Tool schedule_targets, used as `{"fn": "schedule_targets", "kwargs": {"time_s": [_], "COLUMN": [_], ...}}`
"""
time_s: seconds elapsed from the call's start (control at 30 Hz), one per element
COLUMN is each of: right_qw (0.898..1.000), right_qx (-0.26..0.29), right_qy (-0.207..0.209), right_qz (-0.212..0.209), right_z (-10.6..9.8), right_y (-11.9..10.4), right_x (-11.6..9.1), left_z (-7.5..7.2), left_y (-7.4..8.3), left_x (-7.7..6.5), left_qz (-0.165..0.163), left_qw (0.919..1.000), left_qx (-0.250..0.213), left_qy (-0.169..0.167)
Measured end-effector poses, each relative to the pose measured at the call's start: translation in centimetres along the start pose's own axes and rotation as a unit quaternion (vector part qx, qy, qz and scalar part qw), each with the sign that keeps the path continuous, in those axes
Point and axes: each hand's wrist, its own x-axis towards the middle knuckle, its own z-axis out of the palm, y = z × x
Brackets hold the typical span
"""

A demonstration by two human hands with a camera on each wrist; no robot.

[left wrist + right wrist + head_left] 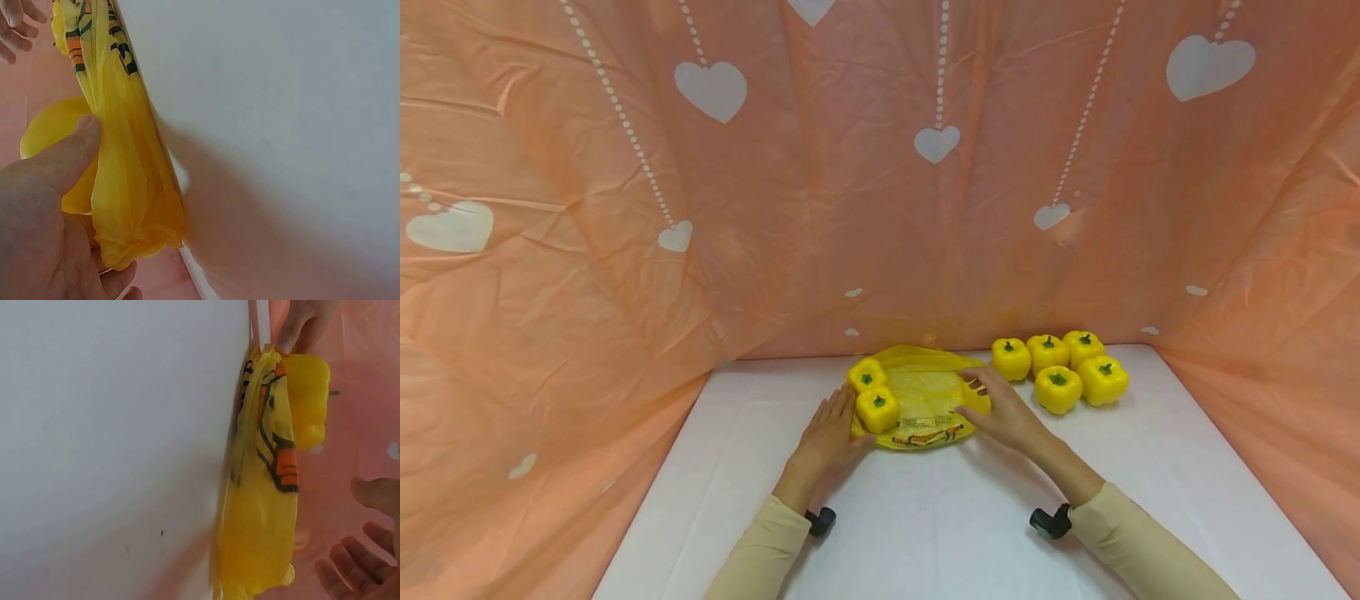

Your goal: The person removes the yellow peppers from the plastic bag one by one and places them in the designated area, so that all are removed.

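Observation:
A yellow plastic bag (928,387) with dark and orange print lies flat on the white table. Two yellow bell peppers (878,408) sit on its left part, one behind the other, green stems upward. My left hand (830,435) rests along their left side with fingers straight. Its thumb (78,147) reaches across in front of the nearer pepper, at the bag's edge. Over the bag's right part hovers my right hand (1006,415), fingers spread and loosely bent, with nothing in them. In the right wrist view the right hand (365,550) stands apart from the bag.
Several more yellow bell peppers (1058,389) stand grouped at the back right of the table (910,517), right beyond the right hand. An orange cloth (865,233) with white hearts hangs behind and at both sides. Each wrist carries a black camera (1049,522).

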Motion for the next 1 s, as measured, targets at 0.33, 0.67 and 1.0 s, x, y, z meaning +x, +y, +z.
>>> {"fn": "schedule_targets", "kwargs": {"time_s": [0.33, 0.67, 1.0], "right_qw": [0.999, 0.994, 0.988], "right_qx": [0.006, 0.011, -0.009], "right_qy": [-0.049, -0.109, -0.153], "right_qz": [-0.006, -0.005, -0.024], "right_z": [1.6, 2.5, 3.8], "right_y": [-0.4, -0.8, -1.1], "right_x": [1.3, 2.8, 4.3], "left_z": [-0.2, -0.1, 0.2], "left_y": [0.1, 0.0, -0.2], "left_x": [0.0, 0.1, 0.2], "left_qz": [0.003, 0.005, 0.002], "left_qw": [1.0, 1.0, 0.9999], "left_qx": [0.002, 0.005, 0.011], "left_qy": [-0.002, 0.001, -0.003]}}
